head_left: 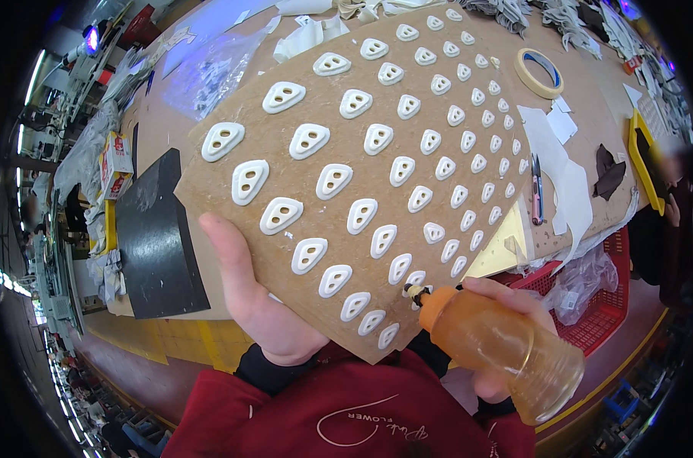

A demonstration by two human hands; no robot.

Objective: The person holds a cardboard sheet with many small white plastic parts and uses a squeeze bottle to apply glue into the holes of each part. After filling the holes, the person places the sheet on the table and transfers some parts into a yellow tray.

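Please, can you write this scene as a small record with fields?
left hand: holds board, thumb on top
right hand: grips bottle, orange cap, tip at lower board; contact unclear
on board: rows of white pieces, rounded triangles
left of board: black slab
right of board: tape roll, red basket

This looks like a factory workshop. Over the big work table (602,95) are rows of matching white pieces (309,141). Heaps of grey scraps (499,11) lie along the table's far side. Left of the table are machines (70,61) and strip lights (34,76); right of it, another person (651,252).
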